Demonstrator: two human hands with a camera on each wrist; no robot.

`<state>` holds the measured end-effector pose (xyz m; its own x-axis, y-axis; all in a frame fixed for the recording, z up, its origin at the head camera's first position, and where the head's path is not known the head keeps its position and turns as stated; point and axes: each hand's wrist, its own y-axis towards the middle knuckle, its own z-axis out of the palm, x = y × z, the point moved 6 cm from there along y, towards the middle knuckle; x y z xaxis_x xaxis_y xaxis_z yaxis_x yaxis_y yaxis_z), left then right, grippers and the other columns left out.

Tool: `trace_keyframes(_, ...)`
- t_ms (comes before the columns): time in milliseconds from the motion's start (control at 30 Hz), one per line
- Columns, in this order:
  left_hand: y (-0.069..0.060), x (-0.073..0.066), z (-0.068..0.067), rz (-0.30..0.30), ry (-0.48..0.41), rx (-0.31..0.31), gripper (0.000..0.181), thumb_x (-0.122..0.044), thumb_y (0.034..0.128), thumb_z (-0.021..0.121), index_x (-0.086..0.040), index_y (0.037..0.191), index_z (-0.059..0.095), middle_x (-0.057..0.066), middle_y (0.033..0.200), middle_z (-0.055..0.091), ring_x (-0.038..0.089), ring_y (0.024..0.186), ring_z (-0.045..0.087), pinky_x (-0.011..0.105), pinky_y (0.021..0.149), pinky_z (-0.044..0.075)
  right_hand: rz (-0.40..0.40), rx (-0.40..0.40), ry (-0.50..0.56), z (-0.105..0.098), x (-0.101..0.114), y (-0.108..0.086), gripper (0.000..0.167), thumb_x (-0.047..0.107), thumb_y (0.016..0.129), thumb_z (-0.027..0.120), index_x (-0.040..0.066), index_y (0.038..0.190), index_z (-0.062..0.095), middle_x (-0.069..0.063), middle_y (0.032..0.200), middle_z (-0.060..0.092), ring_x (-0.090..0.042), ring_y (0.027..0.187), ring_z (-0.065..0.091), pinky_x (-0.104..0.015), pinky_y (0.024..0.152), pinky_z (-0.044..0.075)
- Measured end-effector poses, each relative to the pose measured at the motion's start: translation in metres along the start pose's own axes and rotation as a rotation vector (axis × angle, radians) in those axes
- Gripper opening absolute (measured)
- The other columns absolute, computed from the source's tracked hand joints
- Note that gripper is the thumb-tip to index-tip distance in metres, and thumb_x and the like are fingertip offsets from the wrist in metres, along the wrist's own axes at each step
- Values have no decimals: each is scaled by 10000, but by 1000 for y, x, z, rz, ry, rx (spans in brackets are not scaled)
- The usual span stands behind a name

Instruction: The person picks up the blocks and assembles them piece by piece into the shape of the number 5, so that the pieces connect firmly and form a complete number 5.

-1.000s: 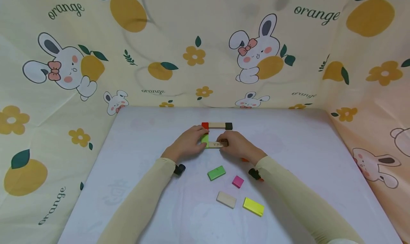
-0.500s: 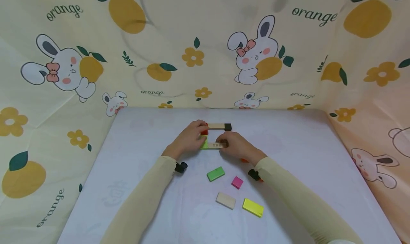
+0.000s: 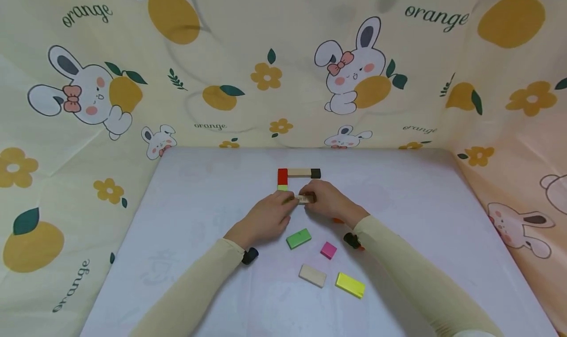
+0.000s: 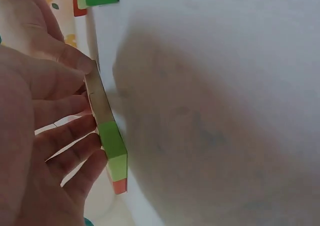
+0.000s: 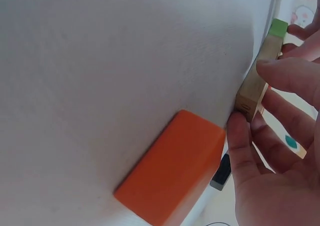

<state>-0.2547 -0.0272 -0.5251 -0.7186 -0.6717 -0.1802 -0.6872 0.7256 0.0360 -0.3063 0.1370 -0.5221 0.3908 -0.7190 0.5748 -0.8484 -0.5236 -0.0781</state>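
A plain wooden block [image 3: 303,199] with printed marks lies flat at the near side of a row of blocks. My right hand [image 3: 330,199] pinches it near its right end, thumb in front and fingers behind, as the right wrist view shows. My left hand [image 3: 263,216] reaches across its left end. In the left wrist view, the left fingertips touch this block and the light green block [image 4: 112,141] joined to it. Beyond the green one stands a red block [image 3: 282,176], followed by a second wooden block [image 3: 299,172] and a black block [image 3: 315,173] along the back.
Loose on the white table [image 3: 199,288] lie a green block [image 3: 299,238], a pink block [image 3: 329,250], a pale wooden block [image 3: 312,275] and a yellow block [image 3: 350,285]. An orange block [image 5: 172,168] sits beneath my right wrist. Patterned cloth [image 3: 248,56] walls the table.
My left hand has drawn back towards me from the red and green blocks to the wooden block's left end. The right hand stays in place with its grip.
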Motion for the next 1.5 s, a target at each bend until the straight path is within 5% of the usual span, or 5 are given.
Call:
trace_keyframes(300, 0, -4, 5, -12, 73, 22, 564, -291, 1073, 620, -109, 1602, 542, 34, 1466, 545, 192, 1260, 484, 332, 1082, 476, 77, 11, 76, 0, -7, -7, 374, 103, 962, 824, 90, 1329, 754, -19, 1156, 699, -222, 1028, 630, -417, 946, 568)
trace_keyframes(467, -4, -10, 9, -30, 67, 19, 573, -318, 1065, 637, -102, 1590, 557, 37, 1447, 552, 193, 1233, 490, 335, 1060, 481, 80, -42, 158, -14, -17, -30, 414, 150, 994, 780, 84, 1397, 715, -69, 1295, 702, -280, 1138, 646, -467, 984, 573)
trace_keyframes(700, -2, -12, 11, -51, 69, 29, 578, -358, 1079, 616, -117, 1600, 549, 22, 1447, 540, 176, 1226, 477, 321, 1045, 477, 79, -114, 133, -43, -28, -71, 418, 132, 991, 775, 58, 1396, 705, -130, 1339, 700, -350, 1153, 653, -526, 984, 565)
trace_keyframes(967, 2, -11, 6, -58, 56, 21, 580, -351, 1086, 599, -120, 1614, 531, 20, 1440, 538, 170, 1202, 470, 313, 1019, 479, 193, -60, 76, -42, -45, -104, 438, 162, 958, 827, 96, 1379, 725, -71, 1262, 698, -293, 1109, 632, -476, 937, 580)
trace_keyframes(1500, 3, -6, 2, -69, 76, 34, 582, -370, 1092, 604, -122, 1614, 532, 22, 1451, 542, 172, 1215, 476, 311, 1034, 478, 201, -15, 67, -24, -46, -98, 339, 115, 946, 831, 132, 1279, 769, 9, 1144, 683, -241, 1036, 617, -448, 928, 581)
